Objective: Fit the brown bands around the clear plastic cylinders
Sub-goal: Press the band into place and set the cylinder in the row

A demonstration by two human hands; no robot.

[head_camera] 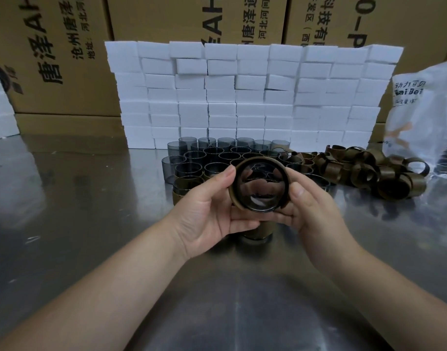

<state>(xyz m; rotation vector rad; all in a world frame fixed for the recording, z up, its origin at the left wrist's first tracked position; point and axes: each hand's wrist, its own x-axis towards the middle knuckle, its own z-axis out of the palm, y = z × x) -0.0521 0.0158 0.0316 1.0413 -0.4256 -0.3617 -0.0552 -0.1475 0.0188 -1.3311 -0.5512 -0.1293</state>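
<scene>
Both hands hold 1 clear plastic cylinder (260, 190) up above the metal table (90, 224), tipped so its open mouth faces the camera. A brown band (258, 159) is wrapped around its outer wall. The left hand (212, 211) grips it from the left, thumb on the upper rim and fingers curled underneath; the right hand (311, 209) grips the opposite side, thumb pressed against the band and fingers curled below. Directly under the hands, a banded cylinder (258, 231) stands upright on the table, mostly hidden, and another banded one (184, 192) stands just left of the left hand. Behind them a cluster of bare grey-tinted cylinders (217, 153) stands in rows, open ends up. To the right of that cluster lies a loose heap of curled brown bands (369, 171), touching a crinkled plastic bag (425, 110) at the far right. A wall of stacked white foam blocks (242, 97) rises behind the cylinders, with printed cardboard boxes (65, 59) behind it.
</scene>
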